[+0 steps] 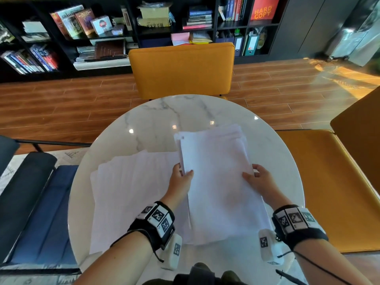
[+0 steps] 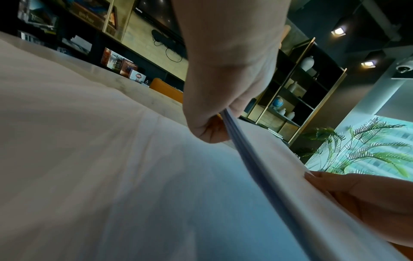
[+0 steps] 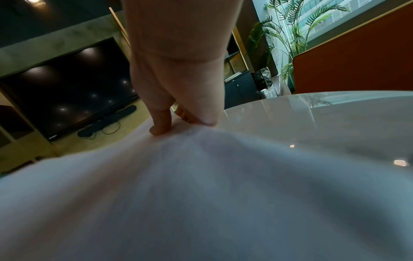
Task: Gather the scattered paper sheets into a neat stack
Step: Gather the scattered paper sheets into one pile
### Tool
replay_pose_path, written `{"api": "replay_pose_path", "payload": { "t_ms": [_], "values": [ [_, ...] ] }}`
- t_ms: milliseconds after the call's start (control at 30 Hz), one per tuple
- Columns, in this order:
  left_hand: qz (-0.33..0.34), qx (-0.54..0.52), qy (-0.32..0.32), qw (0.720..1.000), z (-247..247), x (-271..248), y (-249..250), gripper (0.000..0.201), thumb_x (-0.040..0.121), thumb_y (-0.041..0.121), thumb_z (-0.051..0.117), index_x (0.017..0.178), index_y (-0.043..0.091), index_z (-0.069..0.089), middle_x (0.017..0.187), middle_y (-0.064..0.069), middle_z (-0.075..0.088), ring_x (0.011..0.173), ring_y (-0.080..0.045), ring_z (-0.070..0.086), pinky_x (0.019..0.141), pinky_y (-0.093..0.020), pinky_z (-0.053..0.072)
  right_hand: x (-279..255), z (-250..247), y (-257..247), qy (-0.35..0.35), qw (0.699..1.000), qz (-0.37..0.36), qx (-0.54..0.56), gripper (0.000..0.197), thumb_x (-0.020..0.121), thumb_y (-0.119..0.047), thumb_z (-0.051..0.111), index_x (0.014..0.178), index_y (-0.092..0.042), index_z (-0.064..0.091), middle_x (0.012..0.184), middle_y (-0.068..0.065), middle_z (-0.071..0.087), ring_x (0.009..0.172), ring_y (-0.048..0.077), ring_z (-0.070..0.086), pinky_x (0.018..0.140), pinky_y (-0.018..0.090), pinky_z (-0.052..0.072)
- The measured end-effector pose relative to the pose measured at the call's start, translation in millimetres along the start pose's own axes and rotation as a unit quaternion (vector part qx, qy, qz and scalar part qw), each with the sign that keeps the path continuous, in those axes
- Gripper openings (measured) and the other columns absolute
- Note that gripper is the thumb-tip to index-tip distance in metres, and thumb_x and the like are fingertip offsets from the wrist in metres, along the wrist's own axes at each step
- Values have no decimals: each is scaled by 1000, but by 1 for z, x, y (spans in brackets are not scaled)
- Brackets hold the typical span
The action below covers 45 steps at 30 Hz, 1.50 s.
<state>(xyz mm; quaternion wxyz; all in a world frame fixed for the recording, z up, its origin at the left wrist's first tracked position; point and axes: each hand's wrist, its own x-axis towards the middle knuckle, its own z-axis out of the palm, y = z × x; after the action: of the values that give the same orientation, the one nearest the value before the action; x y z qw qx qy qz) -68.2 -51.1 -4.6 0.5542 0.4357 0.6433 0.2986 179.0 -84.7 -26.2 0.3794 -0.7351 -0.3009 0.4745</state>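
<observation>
A thick bundle of white sheets (image 1: 218, 182) lies lengthwise in the middle of the round marble table (image 1: 156, 118), its far edges fanned and uneven. My left hand (image 1: 182, 176) pinches the bundle's left edge, thumb on top; the left wrist view shows the paper edge (image 2: 243, 150) caught between thumb and fingers. My right hand (image 1: 255, 178) grips the right edge, thumb on top, fingers underneath, as the right wrist view (image 3: 178, 121) also shows. A second spread of loose white sheets (image 1: 131, 194) lies flat to the left, partly under the bundle.
A mustard chair (image 1: 181, 70) stands behind the table, another mustard seat (image 1: 329, 182) to the right, and a dark blue chair (image 1: 37, 206) to the left. Bookshelves (image 1: 102, 31) line the far wall. A dark pen (image 1: 287, 276) lies near the front edge.
</observation>
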Motion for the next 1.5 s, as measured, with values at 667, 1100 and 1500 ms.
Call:
{"api": "replay_pose_path", "payload": {
  "t_ms": [667, 1100, 1500],
  "values": [
    [-142, 96, 66, 983, -56, 9, -52, 21, 74, 19, 56, 92, 10, 60, 102, -9, 65, 90, -28, 64, 87, -42, 56, -22, 59, 26, 38, 942, -26, -334, 33, 84, -18, 60, 114, -5, 59, 114, 19, 55, 103, 36, 55, 87, 36, 46],
    [-74, 51, 76, 993, -49, -6, -49, 35, 92, 11, 43, 126, 3, 43, 92, -2, 53, 79, -19, 51, 65, -29, 39, -54, 71, 36, -25, 930, -48, -364, 69, 82, -32, 65, 144, -21, 38, 123, 12, 48, 112, 30, 53, 95, 30, 42],
    [16, 4, 72, 997, -55, -12, -41, 42, 84, 2, 48, 120, 23, 54, 108, 0, 67, 94, -20, 64, 80, -32, 54, -54, 64, 30, -37, 962, -33, -268, 82, 79, -37, 71, 146, -9, 32, 118, 9, 48, 111, 27, 54, 98, 33, 41]
  ]
}}
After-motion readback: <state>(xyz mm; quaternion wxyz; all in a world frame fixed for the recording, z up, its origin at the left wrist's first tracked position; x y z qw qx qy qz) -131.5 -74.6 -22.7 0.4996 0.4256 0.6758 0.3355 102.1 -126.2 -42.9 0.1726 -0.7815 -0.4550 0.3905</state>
